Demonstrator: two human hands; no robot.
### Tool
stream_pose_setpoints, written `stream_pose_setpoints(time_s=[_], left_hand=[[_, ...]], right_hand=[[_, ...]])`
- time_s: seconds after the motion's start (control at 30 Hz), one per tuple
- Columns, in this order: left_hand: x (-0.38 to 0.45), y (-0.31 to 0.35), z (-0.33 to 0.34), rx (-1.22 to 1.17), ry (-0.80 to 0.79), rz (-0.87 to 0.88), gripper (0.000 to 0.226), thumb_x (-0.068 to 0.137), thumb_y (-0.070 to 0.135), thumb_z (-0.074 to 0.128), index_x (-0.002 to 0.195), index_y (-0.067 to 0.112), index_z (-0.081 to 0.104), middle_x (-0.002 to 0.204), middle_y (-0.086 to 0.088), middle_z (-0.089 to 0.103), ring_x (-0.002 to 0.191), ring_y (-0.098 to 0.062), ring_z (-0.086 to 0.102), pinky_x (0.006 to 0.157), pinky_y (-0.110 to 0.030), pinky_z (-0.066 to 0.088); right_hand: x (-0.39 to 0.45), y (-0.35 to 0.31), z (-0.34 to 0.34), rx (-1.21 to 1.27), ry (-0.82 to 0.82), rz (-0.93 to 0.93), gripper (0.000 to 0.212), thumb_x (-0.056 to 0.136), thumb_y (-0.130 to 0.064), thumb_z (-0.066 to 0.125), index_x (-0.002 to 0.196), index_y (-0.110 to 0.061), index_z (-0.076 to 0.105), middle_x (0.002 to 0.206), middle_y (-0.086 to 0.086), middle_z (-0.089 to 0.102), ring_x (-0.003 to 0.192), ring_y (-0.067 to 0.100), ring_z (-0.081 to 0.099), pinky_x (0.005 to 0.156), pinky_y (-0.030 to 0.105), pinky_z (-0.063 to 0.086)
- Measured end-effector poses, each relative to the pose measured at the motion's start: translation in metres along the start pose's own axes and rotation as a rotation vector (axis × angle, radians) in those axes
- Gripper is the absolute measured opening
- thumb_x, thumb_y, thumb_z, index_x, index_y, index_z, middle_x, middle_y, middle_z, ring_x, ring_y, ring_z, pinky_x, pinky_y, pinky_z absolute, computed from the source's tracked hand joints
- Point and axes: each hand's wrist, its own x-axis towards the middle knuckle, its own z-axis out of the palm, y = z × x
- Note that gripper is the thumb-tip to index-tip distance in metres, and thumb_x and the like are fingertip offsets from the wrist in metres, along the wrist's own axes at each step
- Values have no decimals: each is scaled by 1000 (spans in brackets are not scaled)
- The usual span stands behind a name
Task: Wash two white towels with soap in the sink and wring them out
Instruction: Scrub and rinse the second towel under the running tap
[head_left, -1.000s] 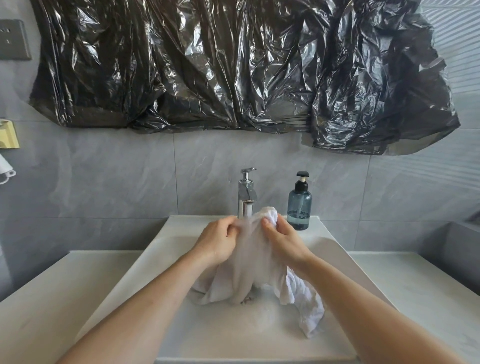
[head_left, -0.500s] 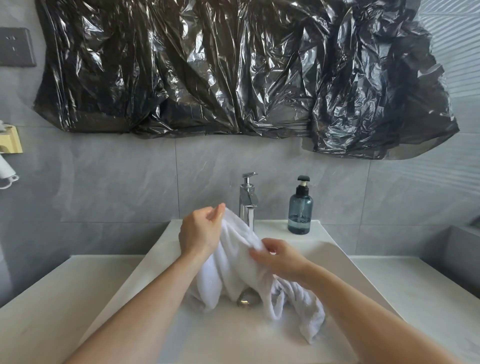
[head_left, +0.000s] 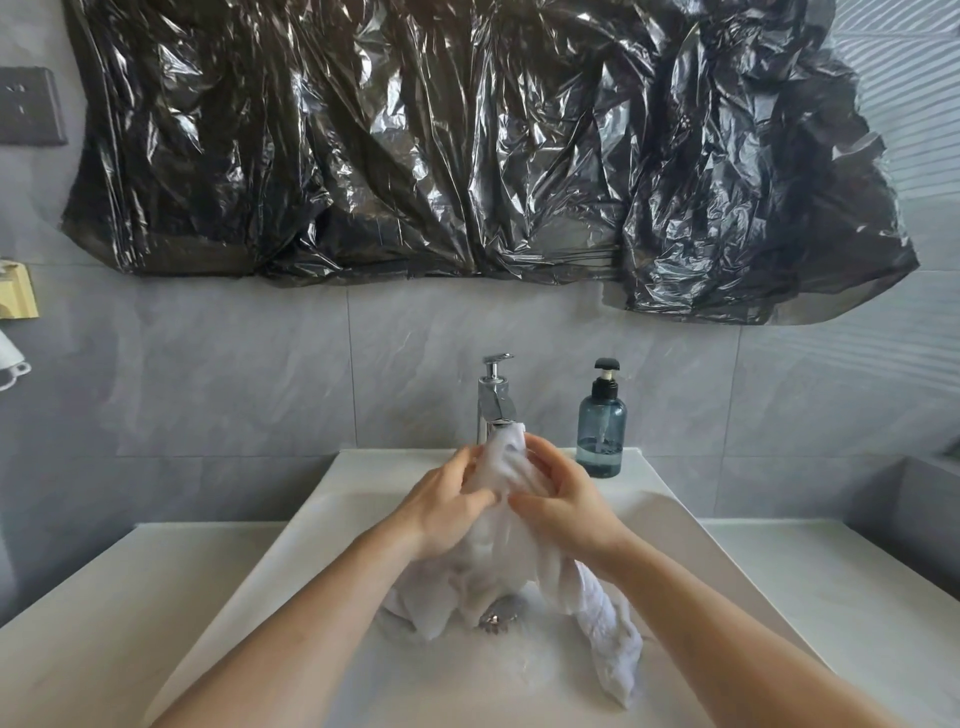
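Wall: grey stone-look tiles, with crumpled black plastic sheeting (head_left: 467, 145) spread across the upper half of the frame. A dark socket plate (head_left: 28, 106) sits at the upper left edge; below it, at the left edge, a yellowish fitting (head_left: 18, 291) and part of a white object, too cropped to identify.

Surface: a pale countertop (head_left: 841, 587) runs left and right of a white rectangular sink (head_left: 332, 525) at lower centre. Its basin floor looks wet around the metal drain (head_left: 498, 616). The counter on both sides offers flat room; at the right edge of the frame a grey tiled ledge rises.

Fixtures: a chrome faucet (head_left: 493, 400) stands at the back rim, centre. Just right of it, a blue-grey pump soap bottle (head_left: 601, 431) stands upright on the rim, apart from the faucet.

Task item: a white towel (head_left: 498, 551) is bunched over the basin, its top just under the spout, its lower folds reaching the basin floor, one tail trailing to the lower right. Whether this is one towel or two cannot be told.

Hands: the left hand (head_left: 447, 509) and right hand (head_left: 566, 504) meet at centre, fingers curled and gripping the towel's upper part from either side.
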Motion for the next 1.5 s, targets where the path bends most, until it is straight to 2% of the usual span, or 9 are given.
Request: stream_pose_setpoints(time_s=[0.07,0.17,0.43,0.57,0.7,0.83,1.1,1.33,1.5], left_hand=[[3,-4,3,70,65,24,19,94,50,60,102,34,64,93,12,73,88,-13,68,82,-36,53],[6,-7,-1,149,237,71,30,106,36,53,82,19,51,67,5,57,72,-27,53,67,-42,44],[3,2,-7,80,531,167,45,103,48,52,66,26,39,56,8,43,58,-18,34,57,-38,34],[1,5,-8,34,572,194,50,105,44,54,63,26,32,56,4,31,59,-17,27,56,-37,27],[1,7,-10,40,604,167,53,107,39,57,62,25,32,54,3,30,58,-18,26,55,-38,26],[0,9,-16,85,652,69,57,107,40,56,62,19,27,51,4,34,57,-20,27,54,-38,24],[6,-2,-15,411,539,-45,31,113,33,35,86,27,50,82,-8,66,82,-39,56,65,-41,37],[4,-2,-16,539,452,-132,25,110,30,37,96,22,56,111,-5,70,100,-36,61,73,-39,42],[-4,7,-7,-9,71,24,41,82,53,59,116,30,65,121,14,66,112,-10,63,86,-24,47]], right_hand=[[1,1,-2,-8,25,36,62,89,9,61,124,-41,61,102,-8,74,87,9,70,76,27,55],[3,5,-5,-37,80,30,51,90,5,63,122,-35,63,101,1,66,77,12,61,67,27,50],[9,22,-5,-198,85,174,24,100,-23,65,123,-19,61,105,4,72,85,15,68,82,41,60],[-2,16,-6,-402,-152,325,31,88,-54,75,107,-31,67,99,-13,74,81,1,68,69,15,50],[-1,19,-7,-488,-145,263,19,95,-33,69,83,-21,61,72,-11,61,65,9,51,62,22,40],[2,10,-7,-305,77,205,11,105,-16,49,101,-13,59,71,-4,56,58,11,45,50,18,38],[9,6,-5,-407,332,9,14,103,-24,50,91,-27,57,65,0,59,59,18,52,57,34,43],[11,5,-10,-338,373,18,13,100,-19,53,96,-27,62,67,3,54,52,7,42,47,23,39],[9,-1,-7,-286,378,23,13,99,-20,58,97,-27,68,72,6,64,58,5,47,55,21,40]])
